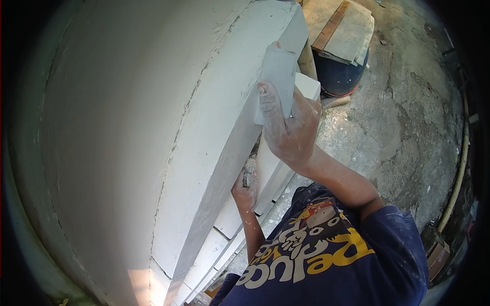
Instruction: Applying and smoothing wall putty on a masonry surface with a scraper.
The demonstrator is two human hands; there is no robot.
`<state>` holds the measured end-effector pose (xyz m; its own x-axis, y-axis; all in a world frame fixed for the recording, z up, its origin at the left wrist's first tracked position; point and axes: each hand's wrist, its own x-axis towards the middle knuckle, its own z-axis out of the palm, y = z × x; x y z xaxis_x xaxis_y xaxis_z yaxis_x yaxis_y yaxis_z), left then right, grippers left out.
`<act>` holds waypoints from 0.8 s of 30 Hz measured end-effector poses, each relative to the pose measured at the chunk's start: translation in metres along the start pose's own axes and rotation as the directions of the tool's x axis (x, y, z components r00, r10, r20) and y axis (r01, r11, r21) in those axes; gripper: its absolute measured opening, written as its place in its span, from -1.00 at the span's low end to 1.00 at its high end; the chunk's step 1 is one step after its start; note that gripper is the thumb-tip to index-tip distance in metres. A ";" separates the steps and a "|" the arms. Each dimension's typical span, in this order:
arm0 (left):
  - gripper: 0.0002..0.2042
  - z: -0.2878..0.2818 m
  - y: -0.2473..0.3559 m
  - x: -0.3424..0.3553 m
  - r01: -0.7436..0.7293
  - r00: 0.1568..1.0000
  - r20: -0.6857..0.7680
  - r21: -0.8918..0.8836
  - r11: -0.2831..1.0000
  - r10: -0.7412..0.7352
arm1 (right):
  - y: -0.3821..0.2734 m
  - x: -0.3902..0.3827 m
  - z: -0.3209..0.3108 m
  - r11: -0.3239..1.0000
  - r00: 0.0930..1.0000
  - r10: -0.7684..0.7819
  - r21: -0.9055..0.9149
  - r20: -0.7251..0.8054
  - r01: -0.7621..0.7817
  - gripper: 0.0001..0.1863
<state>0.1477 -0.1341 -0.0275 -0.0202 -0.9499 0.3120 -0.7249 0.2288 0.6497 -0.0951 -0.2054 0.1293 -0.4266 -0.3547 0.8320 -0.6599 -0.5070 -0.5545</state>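
Note:
A long white plaster-like slab (204, 148) runs diagonally, with a flat front edge facing me. My right hand (296, 127) is closed around a flat, pale grey rectangular plate (278, 66), thumb laid across its face. The plate rests against the upper part of the slab's edge. Lower down, beneath that edge, my left hand (244, 193) is closed near a dusty, dark grey piece whose kind I cannot make out. Part of this hand is hidden by the slab. Both hands are coated in white dust.
White blocks (213, 245) with dark joints lie in rows below the slab. At the far right of it stands a dark blue drum (339, 76) topped by boards (347, 35). A yellowish pipe (462, 168) runs along the rough concrete floor (403, 117).

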 end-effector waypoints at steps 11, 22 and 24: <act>-0.73 0.001 0.007 0.001 0.024 1.000 -0.003 -0.032 0.999 -0.024 | -0.004 0.011 -0.007 0.919 0.946 0.320 0.228 0.041 -0.321 -0.76; -0.73 0.003 0.004 -0.001 0.004 1.000 -0.015 -0.008 1.000 -0.004 | 0.009 0.009 0.000 0.954 0.973 0.231 0.195 -0.002 -0.227 -0.69; -0.72 0.002 0.000 -0.003 -0.004 1.000 -0.015 -0.029 1.000 0.004 | -0.020 -0.016 -0.007 0.962 0.986 0.132 0.228 0.098 -0.151 -0.66</act>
<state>0.1468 -0.1321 -0.0299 -0.0128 -0.9457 0.3247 -0.7043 0.2390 0.6685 -0.0792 -0.1844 0.1271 -0.4477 -0.4935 0.7457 -0.4294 -0.6129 -0.6634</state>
